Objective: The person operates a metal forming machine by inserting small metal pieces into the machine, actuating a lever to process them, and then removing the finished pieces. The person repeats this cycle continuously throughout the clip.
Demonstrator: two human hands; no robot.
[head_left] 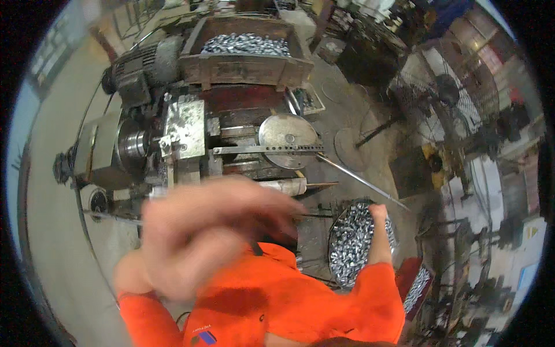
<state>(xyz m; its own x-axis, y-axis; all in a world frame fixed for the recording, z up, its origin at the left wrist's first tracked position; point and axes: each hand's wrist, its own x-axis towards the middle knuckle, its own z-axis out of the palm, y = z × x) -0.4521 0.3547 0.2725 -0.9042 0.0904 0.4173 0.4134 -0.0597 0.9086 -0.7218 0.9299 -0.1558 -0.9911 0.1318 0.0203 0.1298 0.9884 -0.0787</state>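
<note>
My left hand [202, 225] is raised close in front of the camera, large and smeared by motion. Its fingers look bent, but whether anything is between them cannot be made out. Out to the right, my right hand [378, 211] is at the far right edge of a round pan [332, 254] heaped with small shiny metal pieces [351, 246]. Its fingers are too small and unclear to read. Beyond my left hand stands a lathe-like machine with a round metal spindle [134, 144], a pale metal block [188, 130] and a perforated flat bar [248, 150] crossing a round metal disc [286, 132].
A wooden crate [243, 70] of similar metal pieces stands behind the machine, with an electric motor [147, 63] to its left. A long metal rod [364, 180] slants toward the right. A caged fan [448, 87] stands far right, and a red container [409, 274] holds more pieces nearby.
</note>
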